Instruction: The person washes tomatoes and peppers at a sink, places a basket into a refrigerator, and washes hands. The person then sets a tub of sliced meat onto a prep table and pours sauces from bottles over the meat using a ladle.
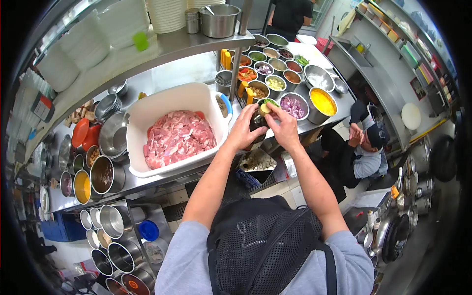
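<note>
In the middle of the head view, both my hands are closed around a dark bottle (257, 121) with a round yellowish top. My left hand (244, 127) grips its side. My right hand (282, 127) has its fingers on the bottle by the top. Left of my hands stands a large white tub (177, 91) with a blue handle, holding a heap of raw sliced meat (179, 137). Just beyond my hands are metal containers of chopped ingredients, including chopped red onion (293, 105) and a pot of yellow food (322, 102).
An overhead shelf (162, 51) carries stacked white containers and a metal pot (220, 21). Metal bowls and pots, one with brown sauce (102, 175), crowd the counter's left. A person (366, 152) is low at the right; another (290, 18) stands at the back.
</note>
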